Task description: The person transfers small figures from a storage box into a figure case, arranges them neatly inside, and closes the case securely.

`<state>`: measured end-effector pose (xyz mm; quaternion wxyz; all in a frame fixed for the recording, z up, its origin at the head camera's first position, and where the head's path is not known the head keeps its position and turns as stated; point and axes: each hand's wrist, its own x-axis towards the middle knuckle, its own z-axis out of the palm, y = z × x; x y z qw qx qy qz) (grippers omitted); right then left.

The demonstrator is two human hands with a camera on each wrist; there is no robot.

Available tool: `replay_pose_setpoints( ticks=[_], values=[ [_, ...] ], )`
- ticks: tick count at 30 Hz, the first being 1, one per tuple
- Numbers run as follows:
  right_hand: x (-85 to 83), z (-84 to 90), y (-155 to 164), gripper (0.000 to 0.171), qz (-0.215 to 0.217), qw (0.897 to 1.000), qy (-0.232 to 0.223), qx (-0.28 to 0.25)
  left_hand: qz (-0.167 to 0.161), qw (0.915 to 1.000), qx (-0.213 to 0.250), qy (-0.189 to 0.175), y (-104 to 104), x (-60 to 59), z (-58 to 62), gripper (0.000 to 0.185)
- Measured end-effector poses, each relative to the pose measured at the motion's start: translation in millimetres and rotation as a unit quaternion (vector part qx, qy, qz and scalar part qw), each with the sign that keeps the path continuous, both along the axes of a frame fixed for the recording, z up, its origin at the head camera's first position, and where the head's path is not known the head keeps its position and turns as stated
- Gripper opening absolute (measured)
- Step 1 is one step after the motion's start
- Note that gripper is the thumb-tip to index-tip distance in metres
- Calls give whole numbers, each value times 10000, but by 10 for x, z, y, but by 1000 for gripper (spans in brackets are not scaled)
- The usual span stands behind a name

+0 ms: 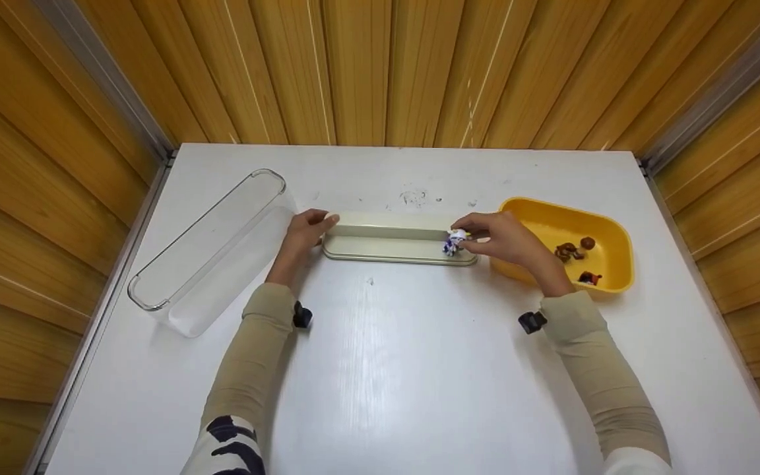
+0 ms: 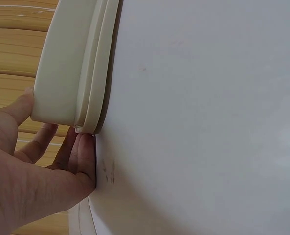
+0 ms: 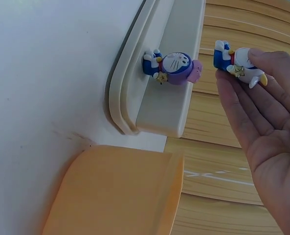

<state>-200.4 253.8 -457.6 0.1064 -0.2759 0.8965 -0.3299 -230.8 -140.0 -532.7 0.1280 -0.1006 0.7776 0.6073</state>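
Observation:
My left hand (image 1: 305, 234) grips the left end of a long, narrow cream tray (image 1: 386, 260); in the left wrist view the thumb lies on its wall (image 2: 61, 63) and the fingertips reach the rim. At the tray's other end, my right hand (image 1: 505, 239) pinches a small cat figurine (image 3: 241, 61) between thumb and fingers. That figurine is blue and white with a white cap, and it is above the tray. Inside the tray's right end stands another blue cat figurine (image 3: 176, 67) in a purple hood. In the head view the two figurines overlap.
A yellow tub (image 1: 607, 227) right of the tray holds several small brown pieces (image 1: 568, 251) and a dark red-and-black figure (image 1: 590, 278). On the left a long clear bin (image 1: 221, 264) stands at a slant. Wood-patterned panels (image 1: 386, 72) border the white table (image 1: 406, 369).

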Motion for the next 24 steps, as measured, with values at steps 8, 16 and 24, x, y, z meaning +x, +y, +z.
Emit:
replay_pose_setpoints(
  ticks=[8, 16, 24],
  values=[
    [-4, -47, -150, 30, 297, 9972, 668, -180, 29, 10000, 10, 32, 5, 6, -6, 53],
    [-47, -115, -295, 26, 383, 9935, 1068, 127, 48, 9999, -80, -74, 6, -5, -12, 54],
    [-151, -140, -452, 27, 645, 9900, 1063, 662, 2, 10000, -83, 1, 1, -11, -20, 53]
  ],
)
